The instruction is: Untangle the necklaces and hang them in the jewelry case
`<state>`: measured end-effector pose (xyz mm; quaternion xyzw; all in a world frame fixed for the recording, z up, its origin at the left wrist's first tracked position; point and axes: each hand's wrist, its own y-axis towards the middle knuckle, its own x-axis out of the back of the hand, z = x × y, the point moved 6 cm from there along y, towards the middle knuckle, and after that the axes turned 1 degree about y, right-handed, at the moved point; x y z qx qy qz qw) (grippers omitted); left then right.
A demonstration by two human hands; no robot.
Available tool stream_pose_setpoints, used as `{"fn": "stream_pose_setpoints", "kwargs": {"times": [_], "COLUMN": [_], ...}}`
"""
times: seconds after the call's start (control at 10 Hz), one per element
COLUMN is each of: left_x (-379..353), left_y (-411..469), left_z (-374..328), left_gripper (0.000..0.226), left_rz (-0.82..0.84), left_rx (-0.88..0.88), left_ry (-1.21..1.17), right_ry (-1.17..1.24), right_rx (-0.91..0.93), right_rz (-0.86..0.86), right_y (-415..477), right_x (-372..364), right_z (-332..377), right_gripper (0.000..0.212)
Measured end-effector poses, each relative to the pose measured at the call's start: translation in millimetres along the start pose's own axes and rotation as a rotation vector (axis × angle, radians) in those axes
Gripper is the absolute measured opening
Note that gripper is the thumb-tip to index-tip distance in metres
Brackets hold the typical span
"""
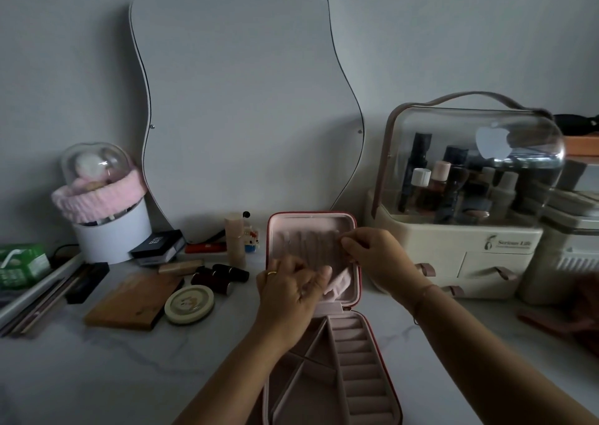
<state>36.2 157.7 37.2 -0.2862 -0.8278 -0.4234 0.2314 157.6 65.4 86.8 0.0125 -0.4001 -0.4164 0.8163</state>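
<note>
Both arms reach in from the near edge, over the open jewelry case (359,295) at the middle of the worktop (97,376). Its base lies flat near the person, and its lid stands upright at the far side. The left hand (288,295), ring on one finger, sits knuckles-up at the lid's lower left. Its fingers are bent in towards the soft pocket there, but whether they grip anything cannot be told. The right hand (379,256) is higher and to the right, wrist angled in from the right. Its thumb and forefinger are pinched tight together at the lid's upper right, on the top end of a strand. The necklaces (304,246) show only as faint pale streaks running down the lid's lining, blurred, between the two hands. A wavy mirror (243,100) leans against the far wall. A clear-domed cosmetics organiser (453,249) stands right of the case, and a round tin (189,304) lies to the left.
</note>
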Motion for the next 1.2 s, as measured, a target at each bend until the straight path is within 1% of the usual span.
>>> {"fn": "stream_pose_setpoints", "kwargs": {"times": [0.1, 0.2, 0.3, 0.4, 0.5, 0.6, 0.7, 0.8, 0.9, 1.0, 1.1, 1.2], "left_x": [1, 1, 10, 21, 24, 15, 2, -5, -9, -17, -21, -17], "left_y": [0, 0, 0, -6, -18, -32, -38, -34, -25, -28, -30, -35], "left_z": [0, 1, 8, 23, 34, 41, 44, 43, 41, 50, 56, 66], "left_gripper": [0.075, 0.070, 0.061, 0.065, 0.066, 0.064, 0.052, 0.060, 0.057, 0.073, 0.084, 0.066], "left_rz": [-0.005, -0.040, -0.180, -0.318, -0.301, -0.132, 0.009, 0.068, 0.084, 0.112, 0.107, 0.161], "left_rx": [0.008, 0.001, 0.041, 0.091, 0.196, 0.440, 0.516, 0.501, 0.474, 0.485, 0.566, 0.632], "left_ry": [-0.016, -0.021, -0.061, -0.092, -0.227, -0.517, -0.670, -0.687, -0.684, -0.714, -0.706, -0.623], "right_ry": [-0.004, 0.042, 0.126, 0.191, 0.255, 0.405, 0.449, 0.493, 0.533, 0.544, 0.563, 0.604], "right_rx": [0.021, 0.020, -0.033, -0.137, -0.198, -0.223, -0.198, -0.192, -0.184, -0.173, -0.201, -0.241], "right_rz": [-0.021, -0.098, -0.227, -0.233, -0.165, -0.105, -0.098, -0.118, -0.141, -0.111, -0.096, -0.133], "right_y": [-4, -10, -25, -42, -59, -70, -74, -77, -76, -74, -69, -73], "right_x": [0, 2, 0, -15, -34, -48, -52, -48, -41, -42, -43, -39], "right_z": [1, -4, -18, -41, -57, -62, -59, -57, -55, -56, -62, -67], "right_gripper": [0.020, 0.018, 0.016, 0.030, 0.043, 0.034, 0.029, 0.028, 0.025, 0.025, 0.023, 0.026]}}
